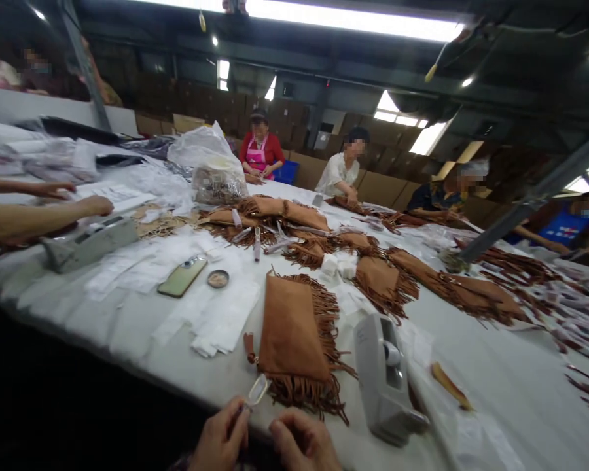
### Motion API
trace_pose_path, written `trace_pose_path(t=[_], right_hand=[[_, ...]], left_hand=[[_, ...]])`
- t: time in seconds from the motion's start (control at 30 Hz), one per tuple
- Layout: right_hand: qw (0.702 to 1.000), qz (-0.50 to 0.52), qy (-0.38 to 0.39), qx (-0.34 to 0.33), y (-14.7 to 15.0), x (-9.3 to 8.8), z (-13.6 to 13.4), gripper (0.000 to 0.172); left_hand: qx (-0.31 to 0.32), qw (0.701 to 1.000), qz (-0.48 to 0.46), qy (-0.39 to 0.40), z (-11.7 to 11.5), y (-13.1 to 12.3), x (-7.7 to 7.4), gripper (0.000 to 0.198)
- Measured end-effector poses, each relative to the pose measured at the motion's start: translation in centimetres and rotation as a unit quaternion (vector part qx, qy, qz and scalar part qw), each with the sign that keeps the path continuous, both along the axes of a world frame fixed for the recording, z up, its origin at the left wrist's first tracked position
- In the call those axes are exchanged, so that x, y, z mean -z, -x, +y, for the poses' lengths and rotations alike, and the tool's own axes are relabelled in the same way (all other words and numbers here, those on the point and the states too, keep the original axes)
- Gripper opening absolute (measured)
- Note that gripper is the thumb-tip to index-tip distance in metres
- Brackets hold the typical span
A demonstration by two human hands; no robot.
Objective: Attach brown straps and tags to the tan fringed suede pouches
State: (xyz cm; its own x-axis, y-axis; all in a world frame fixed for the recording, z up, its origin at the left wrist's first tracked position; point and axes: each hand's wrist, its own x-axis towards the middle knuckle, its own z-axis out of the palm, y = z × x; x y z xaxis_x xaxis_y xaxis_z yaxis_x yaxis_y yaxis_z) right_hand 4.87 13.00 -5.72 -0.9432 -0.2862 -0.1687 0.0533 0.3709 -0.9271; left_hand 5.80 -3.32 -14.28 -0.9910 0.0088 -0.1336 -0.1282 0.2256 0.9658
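My left hand [222,434] is closed in a pinch at the table's near edge. From its fingertips a small pale oval metal loop [258,390] sticks up, perhaps with clear wrapping around it. Close by on the right, my right hand [305,441] has thumb and fingers curled together; whatever may be between them is hidden. Just beyond both hands lies a flat brown fringed pouch [293,327], its tassel zip pull at the lower left corner. A grey tape dispenser [383,379] stands to the right of the pouch.
More brown fringed pouches [380,278] lie across the white table [508,356]. Left of centre are a phone [182,277], a small round tin [218,279] and white sheets [226,320]. A co-worker's arms [39,219] reach over another tape dispenser [92,242]. A slanted metal post [530,203] rises at right.
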Motion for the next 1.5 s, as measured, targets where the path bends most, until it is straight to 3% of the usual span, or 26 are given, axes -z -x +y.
trace_pose_path(t=[0.07, 0.17, 0.33, 0.57, 0.73, 0.93, 1.1, 1.2, 1.3, 1.4, 1.5], right_hand=[[0.999, -0.023, 0.029, -0.039, 1.1, -0.6, -1.9, 0.035], [0.998, -0.034, 0.032, -0.031, 2.2, 0.3, -3.3, 0.033], [0.998, -0.04, -0.037, -0.001, 3.1, 2.9, -4.3, 0.03], [0.988, -0.046, -0.139, 0.046, 3.7, 2.9, -5.0, 0.028], [0.983, -0.063, -0.159, 0.062, 3.5, 3.8, -4.6, 0.032], [0.974, -0.142, -0.087, 0.151, 3.1, 4.6, -4.4, 0.027], [0.977, -0.182, 0.054, 0.099, 3.1, 5.4, -4.1, 0.032], [0.98, -0.151, 0.034, 0.121, 3.0, 6.1, -4.2, 0.033], [0.982, -0.13, 0.007, 0.136, 2.8, 6.0, -4.5, 0.031], [0.986, -0.119, 0.005, 0.119, 2.6, 5.2, -4.5, 0.03], [0.987, -0.117, 0.005, 0.109, 2.6, 4.7, -4.2, 0.03]], left_hand=[[0.007, 0.999, 0.026, 0.03, -0.3, -0.2, 0.0, 0.037], [0.02, 0.998, 0.04, 0.05, -0.5, -0.4, -0.3, 0.033], [0.042, 0.994, 0.054, 0.089, -0.8, -0.3, -0.4, 0.032], [0.052, 0.992, 0.061, 0.101, -1.1, -0.2, 0.3, 0.032], [0.046, 0.989, 0.082, 0.11, -0.9, -0.4, 0.7, 0.034], [-0.073, 0.989, 0.094, 0.088, 0.4, -0.6, 2.3, 0.041], [0.007, 0.999, 0.036, 0.002, 0.5, -0.2, 1.6, 0.043], [-0.033, 0.999, 0.0, 0.01, 0.3, -0.4, 1.3, 0.035], [-0.089, 0.992, 0.047, 0.076, 0.0, -0.9, 1.6, 0.036], [-0.04, 0.986, 0.118, 0.113, -0.4, -1.1, 1.5, 0.037], [-0.023, 0.99, 0.097, 0.099, -0.7, -0.7, 0.7, 0.034]])
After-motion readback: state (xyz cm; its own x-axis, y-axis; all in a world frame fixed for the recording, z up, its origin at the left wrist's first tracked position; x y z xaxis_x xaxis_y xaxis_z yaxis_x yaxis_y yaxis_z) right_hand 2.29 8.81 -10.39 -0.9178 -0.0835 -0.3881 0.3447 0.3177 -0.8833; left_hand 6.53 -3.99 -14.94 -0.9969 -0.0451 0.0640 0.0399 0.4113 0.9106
